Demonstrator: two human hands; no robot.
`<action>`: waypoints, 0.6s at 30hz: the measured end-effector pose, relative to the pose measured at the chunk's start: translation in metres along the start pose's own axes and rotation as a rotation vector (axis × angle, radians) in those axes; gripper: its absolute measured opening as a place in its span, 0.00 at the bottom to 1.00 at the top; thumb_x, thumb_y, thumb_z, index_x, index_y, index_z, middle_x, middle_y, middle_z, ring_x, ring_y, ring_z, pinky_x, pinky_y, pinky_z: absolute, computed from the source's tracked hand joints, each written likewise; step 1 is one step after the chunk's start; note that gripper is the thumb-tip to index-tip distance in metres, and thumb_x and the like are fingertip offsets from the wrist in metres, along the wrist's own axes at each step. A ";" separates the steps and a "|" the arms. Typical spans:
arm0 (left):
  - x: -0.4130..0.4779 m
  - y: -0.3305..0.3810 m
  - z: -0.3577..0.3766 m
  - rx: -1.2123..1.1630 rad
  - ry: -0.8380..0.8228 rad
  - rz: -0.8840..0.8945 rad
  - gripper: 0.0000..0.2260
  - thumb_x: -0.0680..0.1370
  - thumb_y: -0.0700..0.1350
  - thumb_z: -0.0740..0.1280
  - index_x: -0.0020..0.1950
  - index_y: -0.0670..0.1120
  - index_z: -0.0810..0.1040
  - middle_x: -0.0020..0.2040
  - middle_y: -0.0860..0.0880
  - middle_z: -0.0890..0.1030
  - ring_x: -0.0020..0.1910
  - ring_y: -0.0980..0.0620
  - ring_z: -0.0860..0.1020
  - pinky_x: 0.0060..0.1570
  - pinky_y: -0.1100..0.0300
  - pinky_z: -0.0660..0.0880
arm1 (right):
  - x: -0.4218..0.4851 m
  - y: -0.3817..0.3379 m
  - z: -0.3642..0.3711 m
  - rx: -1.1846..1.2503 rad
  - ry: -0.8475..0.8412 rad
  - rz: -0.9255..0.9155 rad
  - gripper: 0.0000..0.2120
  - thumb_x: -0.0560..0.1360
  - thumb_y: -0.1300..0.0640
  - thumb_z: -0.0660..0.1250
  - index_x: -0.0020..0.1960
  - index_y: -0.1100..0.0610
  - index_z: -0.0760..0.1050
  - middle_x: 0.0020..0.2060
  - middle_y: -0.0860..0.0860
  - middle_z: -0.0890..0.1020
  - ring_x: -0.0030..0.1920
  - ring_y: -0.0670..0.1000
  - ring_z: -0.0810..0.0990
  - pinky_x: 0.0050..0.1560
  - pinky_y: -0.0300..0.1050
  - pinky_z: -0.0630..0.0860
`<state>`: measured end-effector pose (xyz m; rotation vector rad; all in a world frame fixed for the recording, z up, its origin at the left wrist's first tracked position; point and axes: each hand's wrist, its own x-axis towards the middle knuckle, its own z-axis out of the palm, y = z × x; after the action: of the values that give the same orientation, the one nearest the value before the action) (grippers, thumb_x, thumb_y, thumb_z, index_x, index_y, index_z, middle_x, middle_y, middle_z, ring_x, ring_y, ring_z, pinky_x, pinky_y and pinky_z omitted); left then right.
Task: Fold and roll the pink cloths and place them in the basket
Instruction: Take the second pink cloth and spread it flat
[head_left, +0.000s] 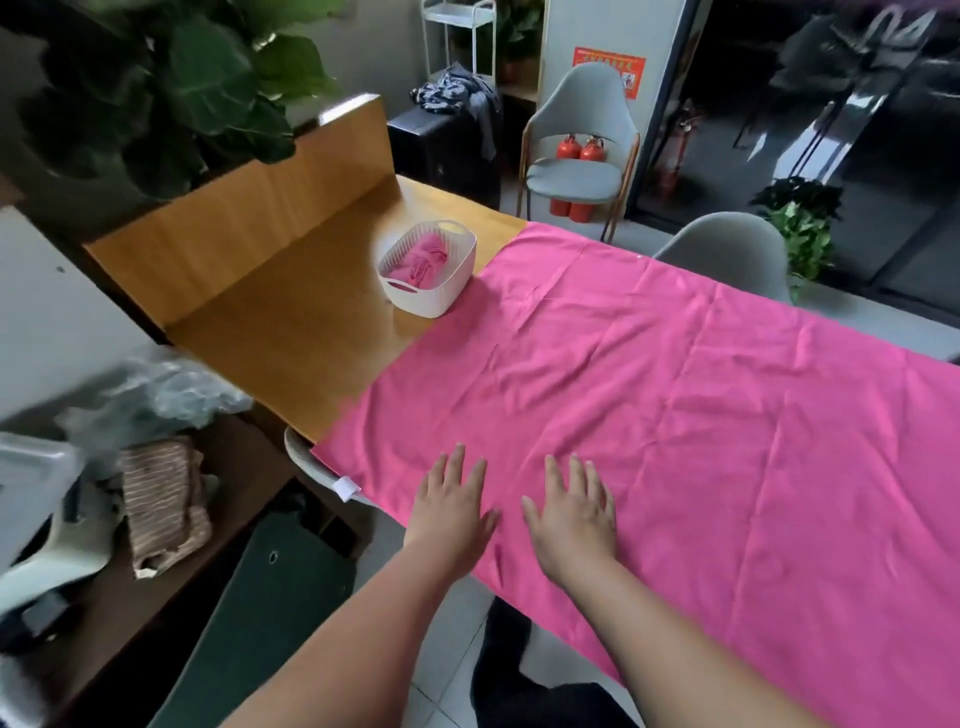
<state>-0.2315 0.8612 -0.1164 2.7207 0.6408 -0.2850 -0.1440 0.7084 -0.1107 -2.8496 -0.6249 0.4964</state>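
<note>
From the head camera I look down on a wooden table (291, 322). A large pink cloth (675, 389) lies spread flat over the right part of it, with light creases, and its near edge hangs a little over the table edge. At its near left corner I see a small white tab (347, 488).

My left hand (454, 512) and my right hand (571, 519) both lie palm down on the cloth, close to the near edge and just beside each other. The fingers of both are straight and a little spread. They press on the fabric and grasp nothing.

The white basket (431, 299) stands on the bare wood, just beside the far left edge of the spread cloth. Inside it lies a bundled pink cloth (421, 260); I cannot tell how neatly it is rolled.

Behind the table stands a grey chair (576, 176), with two red fire extinguishers (569, 148) showing behind it. A second grey chair (727, 249) is at the far side of the table. A big-leaved plant (182, 88) fills the upper left. On a lower surface at the left lies a striped folded fabric (166, 499).
</note>
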 end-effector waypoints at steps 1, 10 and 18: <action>0.010 -0.012 -0.009 0.014 -0.004 -0.007 0.34 0.85 0.61 0.59 0.86 0.53 0.48 0.86 0.46 0.43 0.85 0.42 0.44 0.83 0.42 0.51 | 0.016 -0.013 0.001 0.011 -0.008 -0.009 0.35 0.84 0.36 0.52 0.86 0.49 0.46 0.85 0.56 0.48 0.84 0.58 0.45 0.83 0.59 0.47; 0.103 -0.103 -0.075 0.107 -0.008 -0.095 0.32 0.85 0.60 0.58 0.86 0.54 0.49 0.87 0.48 0.43 0.85 0.42 0.45 0.82 0.43 0.50 | 0.120 -0.125 -0.014 0.093 -0.091 -0.125 0.36 0.85 0.39 0.54 0.86 0.49 0.43 0.85 0.55 0.44 0.84 0.58 0.42 0.83 0.58 0.47; 0.212 -0.102 -0.107 0.006 -0.025 0.147 0.30 0.85 0.45 0.61 0.86 0.51 0.53 0.86 0.48 0.48 0.85 0.44 0.51 0.81 0.49 0.57 | 0.178 -0.161 -0.026 0.113 -0.121 -0.054 0.35 0.85 0.46 0.58 0.86 0.49 0.44 0.85 0.50 0.44 0.84 0.55 0.43 0.82 0.57 0.51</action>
<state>-0.0800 1.0694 -0.1011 2.7474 0.4311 -0.2842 -0.0420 0.9272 -0.0975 -2.7049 -0.6696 0.6771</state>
